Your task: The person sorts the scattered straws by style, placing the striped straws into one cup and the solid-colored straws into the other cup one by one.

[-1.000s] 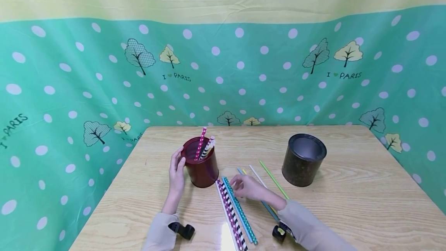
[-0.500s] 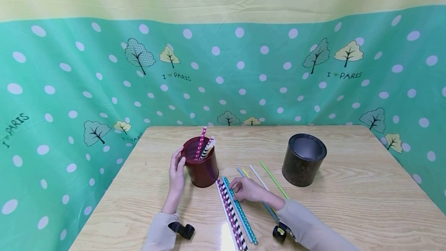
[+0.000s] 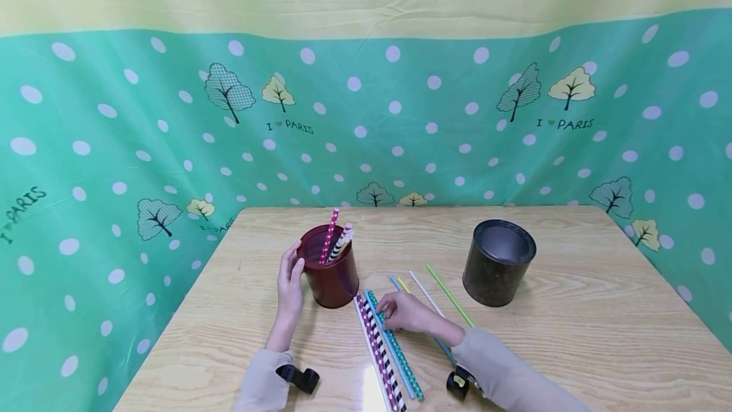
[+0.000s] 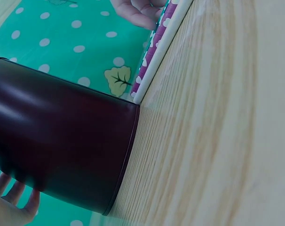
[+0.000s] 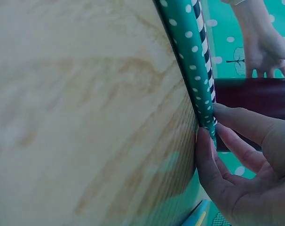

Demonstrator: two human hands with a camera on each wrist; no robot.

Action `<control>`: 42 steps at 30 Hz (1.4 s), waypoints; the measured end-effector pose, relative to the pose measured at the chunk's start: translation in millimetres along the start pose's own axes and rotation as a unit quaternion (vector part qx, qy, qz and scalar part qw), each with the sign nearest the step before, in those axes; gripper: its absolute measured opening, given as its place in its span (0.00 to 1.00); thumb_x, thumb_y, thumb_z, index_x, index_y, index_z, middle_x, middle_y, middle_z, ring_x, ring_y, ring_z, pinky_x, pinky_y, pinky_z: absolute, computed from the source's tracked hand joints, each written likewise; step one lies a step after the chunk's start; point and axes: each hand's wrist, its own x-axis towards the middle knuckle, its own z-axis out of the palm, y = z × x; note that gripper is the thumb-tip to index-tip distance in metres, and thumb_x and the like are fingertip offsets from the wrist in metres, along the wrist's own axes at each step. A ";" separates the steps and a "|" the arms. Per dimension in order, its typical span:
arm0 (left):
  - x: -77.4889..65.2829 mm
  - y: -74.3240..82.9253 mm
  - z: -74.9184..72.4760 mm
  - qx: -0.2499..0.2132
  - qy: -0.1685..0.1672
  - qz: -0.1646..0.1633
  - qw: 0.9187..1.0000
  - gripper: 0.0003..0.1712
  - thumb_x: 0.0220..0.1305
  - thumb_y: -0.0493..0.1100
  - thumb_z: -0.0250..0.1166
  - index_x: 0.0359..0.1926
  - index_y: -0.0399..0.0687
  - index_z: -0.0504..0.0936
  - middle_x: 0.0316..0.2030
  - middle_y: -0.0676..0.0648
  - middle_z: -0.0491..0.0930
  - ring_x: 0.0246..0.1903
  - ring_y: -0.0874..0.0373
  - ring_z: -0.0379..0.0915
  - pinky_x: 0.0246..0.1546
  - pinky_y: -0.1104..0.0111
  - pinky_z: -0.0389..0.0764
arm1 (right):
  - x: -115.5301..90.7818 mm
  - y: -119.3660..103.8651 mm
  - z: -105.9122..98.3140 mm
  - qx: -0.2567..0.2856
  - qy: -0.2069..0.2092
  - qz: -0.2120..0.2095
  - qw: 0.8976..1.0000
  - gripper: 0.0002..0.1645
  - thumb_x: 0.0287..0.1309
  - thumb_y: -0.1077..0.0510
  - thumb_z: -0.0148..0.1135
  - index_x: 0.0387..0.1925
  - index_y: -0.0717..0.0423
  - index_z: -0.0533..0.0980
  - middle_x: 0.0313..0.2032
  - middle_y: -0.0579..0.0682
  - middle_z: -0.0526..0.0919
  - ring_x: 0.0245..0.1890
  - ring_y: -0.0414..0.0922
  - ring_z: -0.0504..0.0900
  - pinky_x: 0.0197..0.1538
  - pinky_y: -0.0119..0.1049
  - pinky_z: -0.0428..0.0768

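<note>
Now our right hand [image 3: 408, 312] pinches a teal polka-dot straw [image 5: 193, 61], likely light, crushable, best held softly mid-length, our left hand [image 3: 290, 281] gripping a maroon can [image 3: 333, 281].

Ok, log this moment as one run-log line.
left hand: holds red can | right hand: pinches green dotted straw | red can: straws inside | black can: upright, untouched

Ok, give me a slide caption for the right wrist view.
Right hand pinching a green polka-dot straw beside a black-and-white striped straw, left hand against the dark red can beyond.
</note>
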 end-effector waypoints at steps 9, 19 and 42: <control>0.2 -2.9 -0.8 0.000 -0.004 0.011 1.000 0.21 0.64 0.36 0.45 0.57 0.31 0.62 0.43 0.56 0.72 0.45 0.69 0.66 0.41 0.78 0.66 | -0.2 -0.4 1.8 -0.007 0.010 0.008 1.000 0.14 0.39 0.72 0.63 0.34 0.65 0.76 0.21 0.49 0.71 0.15 0.37 0.69 0.19 0.26 0.70; -1.8 2.9 0.9 0.004 0.001 0.004 1.000 0.20 0.64 0.32 0.44 0.56 0.28 0.62 0.43 0.54 0.71 0.45 0.69 0.66 0.41 0.78 0.66 | -1.0 0.9 3.4 -0.048 0.018 0.008 0.999 0.15 0.40 0.69 0.65 0.35 0.62 0.77 0.16 0.44 0.71 0.14 0.35 0.68 0.17 0.26 0.66; -1.8 -1.6 -0.3 0.010 0.001 0.002 1.000 0.20 0.65 0.36 0.46 0.57 0.32 0.63 0.48 0.43 0.70 0.47 0.68 0.65 0.42 0.77 0.66 | -11.9 -1.5 -2.8 -0.006 0.033 -0.002 0.999 0.16 0.41 0.70 0.61 0.37 0.65 0.74 0.18 0.49 0.76 0.15 0.35 0.69 0.18 0.26 0.66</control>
